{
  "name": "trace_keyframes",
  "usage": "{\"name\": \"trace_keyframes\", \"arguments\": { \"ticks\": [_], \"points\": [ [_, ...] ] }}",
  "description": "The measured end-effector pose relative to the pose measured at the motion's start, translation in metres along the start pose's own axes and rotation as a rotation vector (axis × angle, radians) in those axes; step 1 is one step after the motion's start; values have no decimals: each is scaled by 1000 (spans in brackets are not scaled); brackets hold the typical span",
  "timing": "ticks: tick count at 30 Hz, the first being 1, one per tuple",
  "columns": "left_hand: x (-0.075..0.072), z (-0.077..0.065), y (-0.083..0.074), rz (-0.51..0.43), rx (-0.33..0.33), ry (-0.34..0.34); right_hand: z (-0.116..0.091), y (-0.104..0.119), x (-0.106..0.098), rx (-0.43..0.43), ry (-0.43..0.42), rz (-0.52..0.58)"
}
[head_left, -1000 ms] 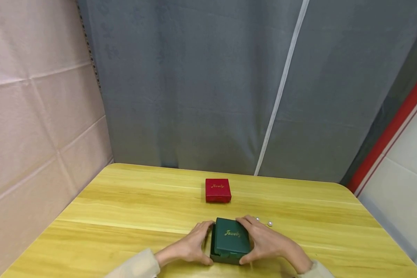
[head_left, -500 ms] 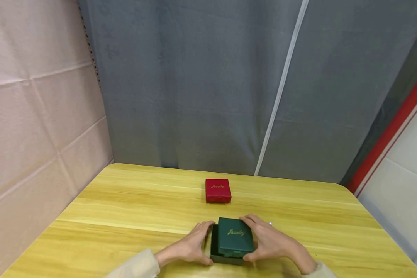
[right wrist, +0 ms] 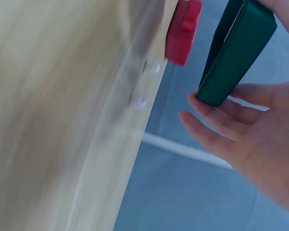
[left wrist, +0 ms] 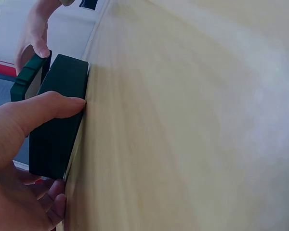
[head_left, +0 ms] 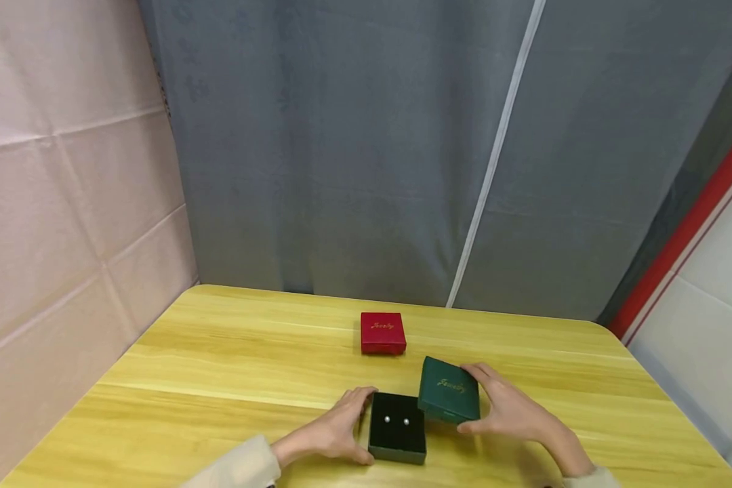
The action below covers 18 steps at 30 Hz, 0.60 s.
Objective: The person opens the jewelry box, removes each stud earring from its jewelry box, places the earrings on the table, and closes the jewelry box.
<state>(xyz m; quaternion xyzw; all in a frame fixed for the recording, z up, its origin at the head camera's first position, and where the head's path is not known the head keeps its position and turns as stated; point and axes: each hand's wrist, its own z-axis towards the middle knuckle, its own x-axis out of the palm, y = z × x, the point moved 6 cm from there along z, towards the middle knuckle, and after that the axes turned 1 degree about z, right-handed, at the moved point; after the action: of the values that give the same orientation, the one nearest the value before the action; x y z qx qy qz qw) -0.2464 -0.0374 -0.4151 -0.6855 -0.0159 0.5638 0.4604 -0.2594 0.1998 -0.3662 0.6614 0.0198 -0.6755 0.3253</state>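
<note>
Hands both busy near the tabletop's front edge. My left hand point(head_left: 335, 434) grips the left side of the green box base point(head_left: 397, 428), thumb and fingers curled round it; base sits flat, two pearl studs point(head_left: 396, 421) inside on black lining. My right hand point(head_left: 507, 412) pinches the green lid point(head_left: 449, 398), held tilted just right of the base, lifted off the wood. Red box point(head_left: 383, 333) sits closed toward the tabletop's far edge, apart from both. Two loose pearls point(right wrist: 148, 84) lie on the wood under the lid in the right wrist view.
</note>
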Motion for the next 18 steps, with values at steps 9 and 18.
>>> {"name": "trace_keyframes", "arguments": {
  "ticks": [9, 18],
  "points": [
    [0, 0, 0, -1, -5, -1, -2, -39, -18, 85, -90, -6],
    [1, 0, 1, -3, -16, -1, 0, -74, -27, 154, -156, -54]
  ]
}}
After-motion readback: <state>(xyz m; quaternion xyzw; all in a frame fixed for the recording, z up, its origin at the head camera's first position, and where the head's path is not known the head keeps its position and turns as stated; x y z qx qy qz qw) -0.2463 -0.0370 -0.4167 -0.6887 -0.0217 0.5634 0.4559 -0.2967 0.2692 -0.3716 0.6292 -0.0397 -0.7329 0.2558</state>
